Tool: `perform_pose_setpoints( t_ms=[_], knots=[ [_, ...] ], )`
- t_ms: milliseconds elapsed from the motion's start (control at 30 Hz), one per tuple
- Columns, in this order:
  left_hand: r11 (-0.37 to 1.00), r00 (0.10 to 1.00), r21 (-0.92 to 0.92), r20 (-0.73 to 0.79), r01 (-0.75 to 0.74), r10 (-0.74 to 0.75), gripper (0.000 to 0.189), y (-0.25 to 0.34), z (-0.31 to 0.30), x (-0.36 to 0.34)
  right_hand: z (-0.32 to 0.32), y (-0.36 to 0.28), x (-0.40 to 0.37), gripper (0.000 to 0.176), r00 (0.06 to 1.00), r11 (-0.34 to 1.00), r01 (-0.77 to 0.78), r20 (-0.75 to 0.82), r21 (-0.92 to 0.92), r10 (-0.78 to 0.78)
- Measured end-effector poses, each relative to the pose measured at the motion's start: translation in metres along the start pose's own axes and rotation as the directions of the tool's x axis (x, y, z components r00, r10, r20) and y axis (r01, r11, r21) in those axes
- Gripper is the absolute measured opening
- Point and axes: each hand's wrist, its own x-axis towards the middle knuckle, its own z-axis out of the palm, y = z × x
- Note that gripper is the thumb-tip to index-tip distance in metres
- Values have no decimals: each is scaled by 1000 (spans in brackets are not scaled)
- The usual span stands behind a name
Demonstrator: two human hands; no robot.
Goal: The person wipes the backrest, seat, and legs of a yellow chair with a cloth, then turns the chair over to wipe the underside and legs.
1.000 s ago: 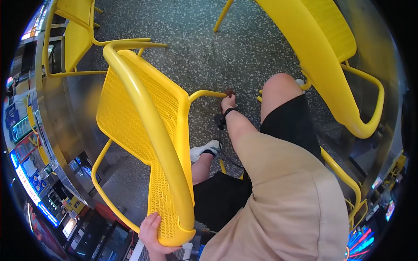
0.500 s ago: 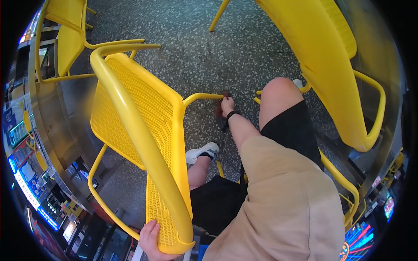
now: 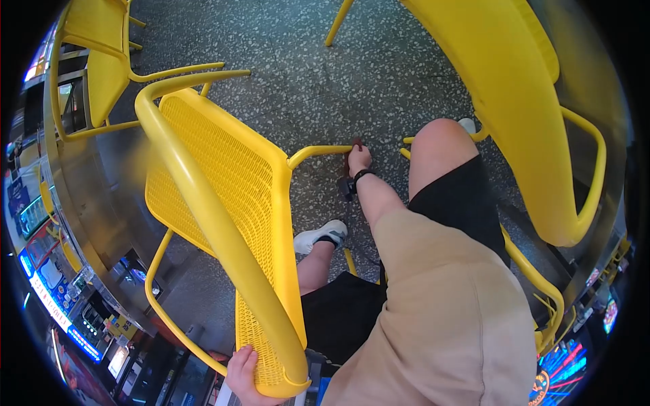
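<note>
A yellow mesh chair (image 3: 223, 203) is tipped over in front of me, its legs pointing away. My left hand (image 3: 245, 376) grips the chair's lower corner at the bottom of the view. My right hand (image 3: 359, 160), with a black band on the wrist, reaches down to the tip of one yellow chair leg (image 3: 318, 150). Its fingers are closed on a small dark brown piece (image 3: 353, 145) at that tip. What the piece is cannot be told. My bent knee (image 3: 437, 139) is just right of the hand.
A second yellow chair (image 3: 521, 101) stands close on the right, and a third chair (image 3: 101, 61) at the upper left. The floor (image 3: 318, 74) is dark speckled stone. A metal counter edge (image 3: 81, 196) with lit displays runs along the left. My white shoe (image 3: 321, 235) rests under the chair.
My right hand has shifted slightly at the leg tip, with the brown piece now above the fingers. The tipped chair has swayed a little and my left hand has slid lower.
</note>
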Motion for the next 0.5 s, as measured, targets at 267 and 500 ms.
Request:
perform_pose_setpoints(
  t_ms=[267,500],
  knots=[
    [1000,1000,15,-11,14,-13,94,3,3,6,20,32,79,38,989,919,-53,109,-391,103],
    [1000,1000,0,12,-17,17,88,-1,-3,5,35,-4,-67,32,953,947,-76,303,312,-23]
  ],
)
